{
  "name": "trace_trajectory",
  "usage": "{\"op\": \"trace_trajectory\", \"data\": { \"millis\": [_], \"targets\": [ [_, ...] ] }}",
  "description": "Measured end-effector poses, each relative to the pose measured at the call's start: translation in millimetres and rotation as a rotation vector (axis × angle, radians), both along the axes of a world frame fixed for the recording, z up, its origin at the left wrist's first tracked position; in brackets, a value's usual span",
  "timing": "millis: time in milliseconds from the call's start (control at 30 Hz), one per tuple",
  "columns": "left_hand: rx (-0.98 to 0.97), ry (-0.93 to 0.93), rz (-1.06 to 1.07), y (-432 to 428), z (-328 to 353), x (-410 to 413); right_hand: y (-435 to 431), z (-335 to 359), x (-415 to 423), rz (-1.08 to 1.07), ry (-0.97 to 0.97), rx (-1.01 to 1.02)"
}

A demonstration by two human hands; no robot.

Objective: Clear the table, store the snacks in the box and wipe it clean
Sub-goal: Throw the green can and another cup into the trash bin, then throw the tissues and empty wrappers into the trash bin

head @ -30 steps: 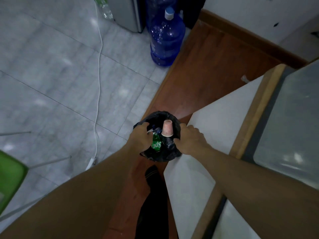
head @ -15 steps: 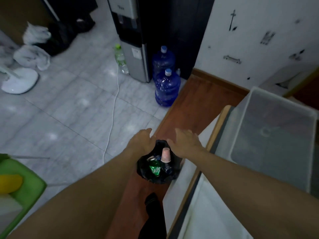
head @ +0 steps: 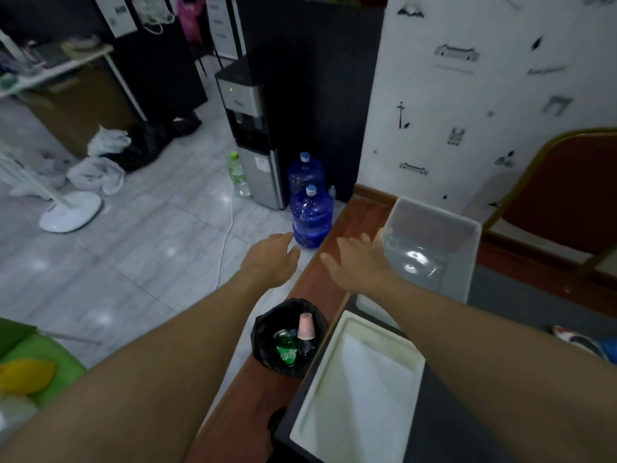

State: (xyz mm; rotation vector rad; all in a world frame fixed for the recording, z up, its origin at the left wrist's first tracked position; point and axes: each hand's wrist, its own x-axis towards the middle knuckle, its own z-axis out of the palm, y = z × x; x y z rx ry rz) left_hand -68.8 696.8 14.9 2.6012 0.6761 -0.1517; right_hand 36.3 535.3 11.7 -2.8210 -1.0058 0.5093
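**A:** How are the hands?

**B:** Both are stretched forward, palms down, holding nothing. The left hand [head: 272,259] has loose, slightly bent fingers above the pale tiled floor [head: 143,248]. The right hand [head: 359,262] has its fingers spread flat.

**A:** What is closest to the right one?

**B:** A translucent plastic storage box [head: 434,225], open-topped, just beside the fingertips. I cannot tell whether they touch. It stands at the far end of the dark grey table [head: 521,295]. A white rectangular plastic lid [head: 354,396] lies nearer, hollow side up.

**A:** And under the arms?

**B:** A small round bin with a black liner [head: 262,339] stands against the table's edge. It holds an upturned pink paper cup [head: 306,326] and a green soft-drink container [head: 286,353]. Two blue water jugs [head: 312,213] stand beyond the left hand.
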Motion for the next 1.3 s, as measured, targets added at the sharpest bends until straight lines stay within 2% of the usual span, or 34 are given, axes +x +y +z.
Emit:
{"op": "trace_trajectory", "data": {
  "millis": [200, 467, 833, 1100, 1300],
  "targets": [
    [0.094, -0.038, -0.063, -45.0, 28.5, 9.5, -51.8, 24.3, 0.6, -0.072, -0.035, 0.027],
    [0.1, -0.125, -0.265, -115.6, 54.2, 32.9, -132.3, 41.3, -5.5, -0.271, -0.078, 0.073],
    [0.091, -0.153, -0.585, -216.1, 45.8, 41.1, -248.4, 45.1, -62.2, -0.551, -0.083, 0.034],
    [0.132, -0.091, -0.811, -309.9, 49.2, 44.1, -340.3, 51.2, -105.1, -0.764, -0.133, 0.039],
    [0.09, -0.103, -0.949, -384.6, 52.6, 46.8, -410.6, 47.9, -125.1, -0.892, -0.073, 0.04]
  ]
}}
